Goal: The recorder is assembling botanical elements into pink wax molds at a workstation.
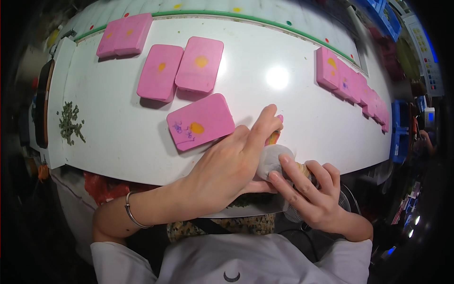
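My left hand (227,163), a metal bangle on its wrist, is curled with its back toward me. It holds a pink piece (280,118) with orange and yellow on it, mostly hidden behind the fingers. In my right hand (314,196) is a rounded grey-white pouch (272,160), with a yellowish banded neck (302,169) under the fingers. The pouch is up against my left hand, over the table's near edge. Just left of my left hand lies a pink rectangular block (213,116) with a yellow spot and blue handwriting.
Two pink blocks (201,64) lie side by side farther back, and two more (127,34) at the far left. A row of several pink blocks (347,83) runs along the right of the white table (265,47). Green bits (71,123) are scattered at the left.
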Motion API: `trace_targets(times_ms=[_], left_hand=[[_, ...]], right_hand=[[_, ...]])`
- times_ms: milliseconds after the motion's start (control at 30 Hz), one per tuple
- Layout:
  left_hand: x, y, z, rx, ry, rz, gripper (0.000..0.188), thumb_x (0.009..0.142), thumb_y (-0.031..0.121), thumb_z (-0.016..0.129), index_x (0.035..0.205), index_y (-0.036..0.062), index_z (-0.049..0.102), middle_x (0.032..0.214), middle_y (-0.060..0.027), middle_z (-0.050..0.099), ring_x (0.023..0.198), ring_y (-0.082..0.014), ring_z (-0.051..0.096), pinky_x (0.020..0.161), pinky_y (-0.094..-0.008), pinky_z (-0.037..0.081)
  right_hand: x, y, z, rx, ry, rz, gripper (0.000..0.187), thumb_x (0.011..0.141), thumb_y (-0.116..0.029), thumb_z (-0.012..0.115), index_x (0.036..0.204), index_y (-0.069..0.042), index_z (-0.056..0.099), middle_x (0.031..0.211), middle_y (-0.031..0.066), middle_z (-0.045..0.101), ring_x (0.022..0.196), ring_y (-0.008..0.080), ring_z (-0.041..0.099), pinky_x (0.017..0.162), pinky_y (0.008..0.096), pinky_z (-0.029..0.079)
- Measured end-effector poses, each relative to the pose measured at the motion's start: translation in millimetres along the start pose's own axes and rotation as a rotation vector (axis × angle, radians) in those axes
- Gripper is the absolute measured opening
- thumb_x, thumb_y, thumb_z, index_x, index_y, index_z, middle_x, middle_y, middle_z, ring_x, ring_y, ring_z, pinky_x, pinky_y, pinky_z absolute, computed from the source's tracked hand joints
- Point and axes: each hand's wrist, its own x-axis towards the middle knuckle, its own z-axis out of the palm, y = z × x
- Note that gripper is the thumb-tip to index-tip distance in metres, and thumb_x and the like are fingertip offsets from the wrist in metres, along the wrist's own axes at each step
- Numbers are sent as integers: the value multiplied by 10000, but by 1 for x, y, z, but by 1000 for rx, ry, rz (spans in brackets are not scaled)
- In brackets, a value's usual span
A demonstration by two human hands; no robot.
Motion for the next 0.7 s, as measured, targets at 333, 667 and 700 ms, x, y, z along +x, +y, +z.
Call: trace_targets(times_ms=[333,667,700], left_hand=[[-2,0,-2,-11,-31,-63,1021,642,203,817,1380,-53,158,1285,-148,461,999,-332,531,847,-360,453],[-2,-4,0,7,-12,-32,1023,652,230,809,1379,-57,149,1277,-158,457,1034,-358,525,869,-388,438],[-2,-2,-1,36,-13,-20,1042,652,237,810,1388,-52,131,1271,-163,466,1039,-359,528,869,-386,440]], right_hand=[[3,4,1,-26,229,140,379,721,-180,669,1100,-204,667,1136,-4,635,811,168,487,672,268,358],[3,6,-1,12,59,77,436,747,-163,607,1179,-224,627,1193,-19,604,839,179,495,711,275,359],[2,7,0,-3,128,130,434,761,-157,590,1190,-221,620,1203,-18,599,841,177,497,719,276,359]])
